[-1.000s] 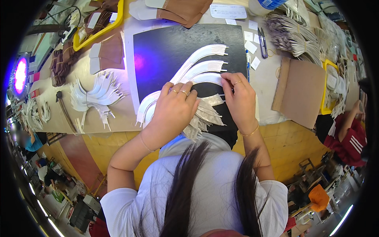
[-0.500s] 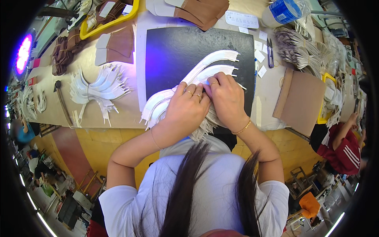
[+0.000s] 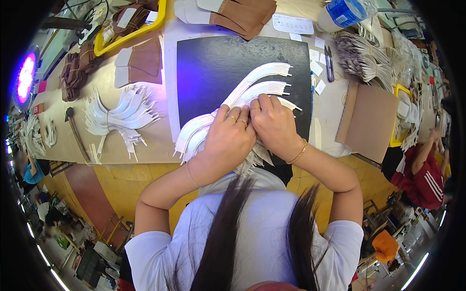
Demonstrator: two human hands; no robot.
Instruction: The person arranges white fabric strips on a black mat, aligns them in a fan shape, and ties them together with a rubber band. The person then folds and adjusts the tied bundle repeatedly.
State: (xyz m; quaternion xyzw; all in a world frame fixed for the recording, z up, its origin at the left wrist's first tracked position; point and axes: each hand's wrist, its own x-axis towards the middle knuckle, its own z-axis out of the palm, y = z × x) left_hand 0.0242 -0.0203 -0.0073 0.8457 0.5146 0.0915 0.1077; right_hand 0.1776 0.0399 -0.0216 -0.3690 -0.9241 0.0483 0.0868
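Note:
Curved white strips with thin cord-like ends (image 3: 259, 75) lie fanned across a black mat (image 3: 206, 63) in front of me. My left hand (image 3: 230, 133) is closed on the middle of these strips, its fingers curled over them. Right beside it, almost touching, my right hand (image 3: 275, 122) grips the same strips with bent fingers. Both thumbs and the exact pinch point are hidden beneath the fingers. More strip ends hang below the hands toward my lap. To the left lies a tied bundle of similar white strips (image 3: 114, 115).
A hammer (image 3: 75, 128) lies at the left, near stacked brown pieces (image 3: 146, 60) and a yellow tray (image 3: 162, 12). Scissors (image 3: 329, 65), paper tags, a brown board (image 3: 373, 119), bundled greyish strips (image 3: 357, 53) and a blue-labelled plastic container (image 3: 343, 14) are at the right.
My right hand has shifted slightly down and left, closer to the left hand, and its elbow has swung outward. The view has tilted a little. Both hands stay on the strips.

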